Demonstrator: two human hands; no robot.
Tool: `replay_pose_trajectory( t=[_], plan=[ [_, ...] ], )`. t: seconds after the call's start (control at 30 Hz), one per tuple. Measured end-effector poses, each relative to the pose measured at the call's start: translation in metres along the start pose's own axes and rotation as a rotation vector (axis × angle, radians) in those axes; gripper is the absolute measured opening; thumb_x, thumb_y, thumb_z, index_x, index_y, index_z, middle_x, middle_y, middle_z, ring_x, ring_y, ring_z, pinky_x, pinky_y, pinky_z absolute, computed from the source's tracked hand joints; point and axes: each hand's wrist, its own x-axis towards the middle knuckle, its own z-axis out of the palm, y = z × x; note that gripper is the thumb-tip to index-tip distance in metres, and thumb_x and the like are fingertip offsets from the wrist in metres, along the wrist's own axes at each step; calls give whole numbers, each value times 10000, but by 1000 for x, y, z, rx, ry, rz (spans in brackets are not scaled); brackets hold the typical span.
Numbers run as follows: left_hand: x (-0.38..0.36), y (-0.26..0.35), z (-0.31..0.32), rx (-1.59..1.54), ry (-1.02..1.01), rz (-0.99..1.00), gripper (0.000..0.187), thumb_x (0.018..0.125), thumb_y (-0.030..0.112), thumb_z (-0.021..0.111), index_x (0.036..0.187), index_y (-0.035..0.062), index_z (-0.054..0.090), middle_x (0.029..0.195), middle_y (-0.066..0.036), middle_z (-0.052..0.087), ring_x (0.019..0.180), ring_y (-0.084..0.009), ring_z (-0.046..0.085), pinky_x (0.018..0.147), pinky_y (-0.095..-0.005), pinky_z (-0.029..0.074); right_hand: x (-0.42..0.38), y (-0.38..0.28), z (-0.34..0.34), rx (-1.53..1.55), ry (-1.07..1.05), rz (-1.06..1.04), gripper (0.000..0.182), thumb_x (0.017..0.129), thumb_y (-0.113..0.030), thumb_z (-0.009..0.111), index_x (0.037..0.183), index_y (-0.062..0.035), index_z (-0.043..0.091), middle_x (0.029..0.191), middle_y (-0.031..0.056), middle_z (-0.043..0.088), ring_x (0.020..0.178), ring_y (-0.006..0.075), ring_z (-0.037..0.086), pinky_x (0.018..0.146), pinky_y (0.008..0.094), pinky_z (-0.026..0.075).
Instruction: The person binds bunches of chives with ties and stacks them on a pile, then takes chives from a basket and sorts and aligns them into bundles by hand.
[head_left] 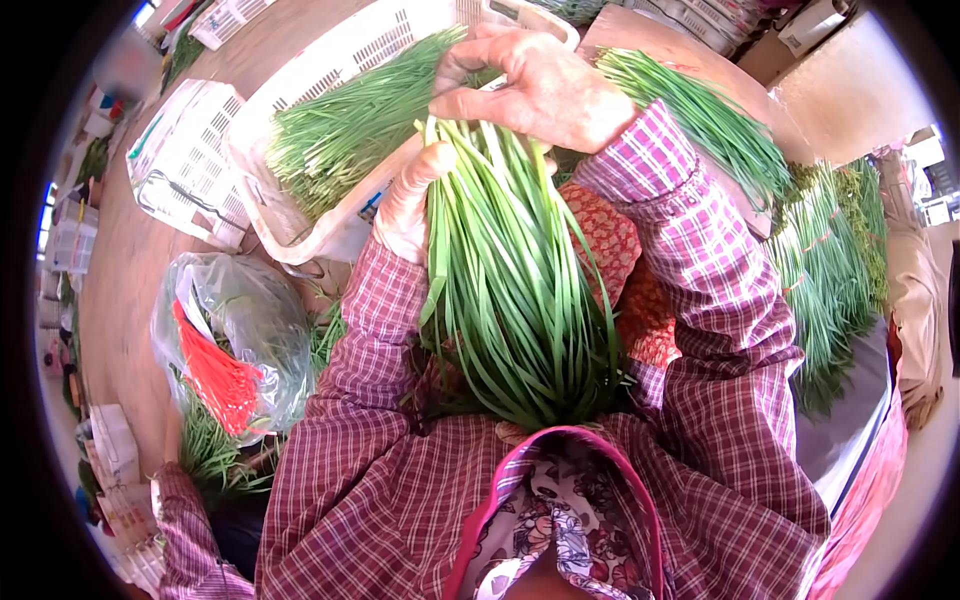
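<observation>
A thick bunch of garlic chives (520, 270) hangs before my chest, its pale stalk ends up and its green leaves fanning down to my lap. My left hand (408, 200) is closed round the bunch just below the stalk ends, with its thumb in front and most fingers hidden behind. Above it, my right hand (540, 90) is bent over the stalk ends. Its thumb and forefinger are pinched together at a stalk on the bunch's left side.
Beyond my hands is a white plastic crate (300, 235) holding more chives (360, 130). Further bunches (700, 115) lie on a board, and tied bundles (825, 270) are stacked at right. A clear bag with red ties (215, 370) sits at left, near another person's sleeve (190, 530).
</observation>
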Motion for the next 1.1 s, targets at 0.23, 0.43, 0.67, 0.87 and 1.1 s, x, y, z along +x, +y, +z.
replay_pose_trajectory(
  t=[0.23, 0.43, 0.67, 0.87, 1.1],
  plan=[
    [-3, 15, 2, 45, 51, -116, 852, 749, 360, 735, 1422, 28, 330, 1248, -211, 542, 1149, -341, 550, 1000, -469, 457, -27, -17, -28, 239, 65, 398, 257, 900, -246, 655, 1038, -29, 648, 884, 45, 687, 731, 95, 628, 641, 234, 500],
    [-2, 8, -11, -27, 119, -83, 587, 784, 218, 712, 1241, -72, 484, 1049, -183, 652, 859, -248, 680, 783, -337, 590, -43, -18, -7, -143, 103, 144, 210, 823, -229, 693, 923, -51, 641, 685, 102, 672, 641, 246, 678, 615, 365, 535],
    [-1, 9, -11, 11, 37, -127, 499, 753, 190, 729, 1154, -50, 554, 924, -126, 670, 785, -196, 679, 726, -297, 590, -35, -25, 9, -134, 119, 10, 138, 799, -133, 651, 884, -25, 630, 710, 169, 639, 660, 335, 650, 620, 408, 524],
    [-2, 3, 14, 18, 12, -132, 547, 733, 261, 710, 1168, -7, 514, 953, -131, 623, 879, -284, 623, 814, -390, 543, -13, -11, -16, 59, 114, 114, 263, 920, -237, 561, 1012, -3, 636, 766, 189, 659, 725, 309, 672, 679, 394, 528],
    [-2, -10, 1, -188, -223, -111, 768, 734, 372, 759, 1318, -27, 460, 1105, -208, 619, 1034, -315, 621, 880, -430, 546, 2, 7, 8, 97, -453, -110, 479, 964, -452, 443, 1149, -62, 649, 1047, 176, 673, 977, 342, 632, 914, 423, 472]
  ],
)
